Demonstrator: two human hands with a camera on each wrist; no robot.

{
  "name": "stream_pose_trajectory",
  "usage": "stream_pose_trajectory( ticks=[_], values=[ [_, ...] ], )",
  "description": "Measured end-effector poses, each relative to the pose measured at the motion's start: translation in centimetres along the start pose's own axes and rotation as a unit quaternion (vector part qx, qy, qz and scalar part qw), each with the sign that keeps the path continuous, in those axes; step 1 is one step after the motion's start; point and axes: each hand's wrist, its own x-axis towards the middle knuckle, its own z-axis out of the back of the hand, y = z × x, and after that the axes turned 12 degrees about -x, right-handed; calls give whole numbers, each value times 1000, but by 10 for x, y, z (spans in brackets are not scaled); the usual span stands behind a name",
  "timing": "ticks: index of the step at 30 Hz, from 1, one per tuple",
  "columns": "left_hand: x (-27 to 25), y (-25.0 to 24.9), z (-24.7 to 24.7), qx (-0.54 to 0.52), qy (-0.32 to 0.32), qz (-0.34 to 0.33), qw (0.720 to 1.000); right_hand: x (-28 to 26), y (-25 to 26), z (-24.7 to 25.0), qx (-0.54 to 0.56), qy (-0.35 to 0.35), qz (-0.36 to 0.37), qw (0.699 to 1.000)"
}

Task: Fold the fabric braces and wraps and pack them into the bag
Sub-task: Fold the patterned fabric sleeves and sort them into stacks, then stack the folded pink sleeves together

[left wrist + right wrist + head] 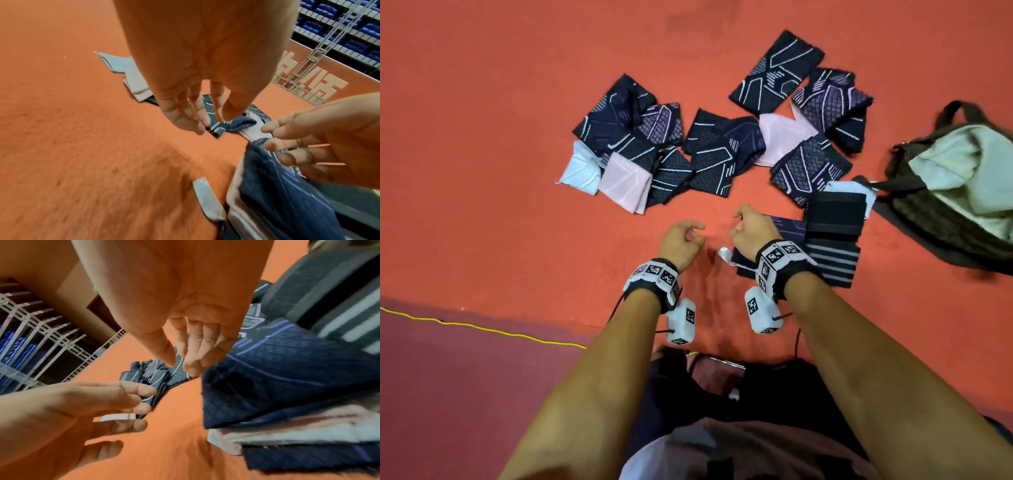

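Several dark navy patterned braces [719, 154] lie in loose piles on the orange floor, some showing pale pink or white undersides. A folded navy brace [786, 226] lies in front of me beside a stack of black and grey-striped wraps [832, 240]. My right hand [736, 226] hovers over that brace's left edge [287, 378], fingers relaxed and holding nothing. My left hand [697, 233] hangs just left of it over bare floor, its fingers [185, 116] loosely curled and empty. The dark bag [928, 219] lies open at the right, its pale lining showing.
A white tab [726, 255] sticks out from under the folded brace. A yellow cable [482, 327] crosses the darker floor strip at lower left. In the wrist views a white lattice fence [304, 65] and blue seats stand beyond the floor.
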Motion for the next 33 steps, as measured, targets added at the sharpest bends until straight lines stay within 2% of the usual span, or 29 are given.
stream_pose_trajectory(
  ticks=[7, 15, 18, 23, 26, 29, 33],
  values=[
    [25, 0, 84, 13, -26, -1, 1000, 27, 94, -11, -63, 23, 31, 997],
    [64, 21, 187, 83, 31, 3, 996, 56, 193, -41, -85, 37, 6, 996],
    [84, 26, 214, 116, 28, -6, 993, 69, 218, -54, -95, 39, -2, 995],
    [117, 34, 232, 140, 26, -14, 990, 93, 237, -69, -131, 45, -17, 990],
    [133, 39, 236, 142, 24, 4, 990, 111, 240, -74, -135, 49, -13, 990],
    [147, 43, 239, 109, 30, 20, 993, 125, 235, -77, -139, 46, -35, 989],
    [157, 41, 236, 31, 71, 23, 997, 136, 225, -78, -128, 16, -67, 989]
  ],
)
